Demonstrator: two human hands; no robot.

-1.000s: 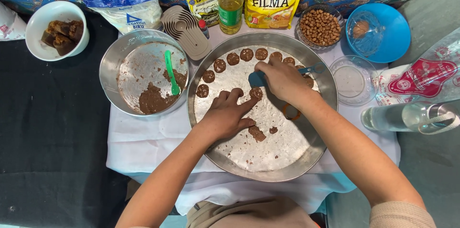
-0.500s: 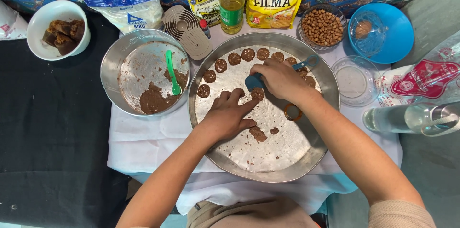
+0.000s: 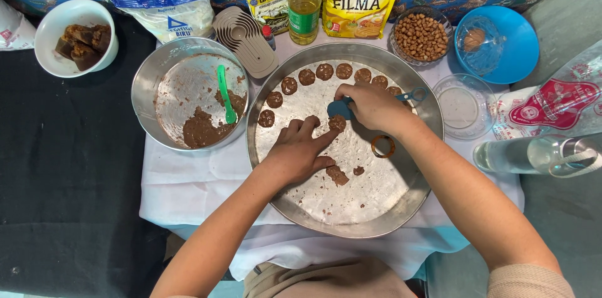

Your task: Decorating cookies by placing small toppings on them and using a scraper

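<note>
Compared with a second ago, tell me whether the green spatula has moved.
No. The green spatula lies at the same spot and angle inside the steel bowl, beside the brown dough.

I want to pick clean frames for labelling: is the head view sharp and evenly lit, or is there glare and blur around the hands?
Head view: sharp overall, both the left hand and right hand crisp with no motion blur; lighting soft and even, shadows faint; mild sheen on the round metal tray and the metal bowl, nothing washed out; slight wide-angle bending at the edges.

Home kitchen: mixing bowl [image 3: 150, 94], oil bottle [image 3: 304, 6].
</note>
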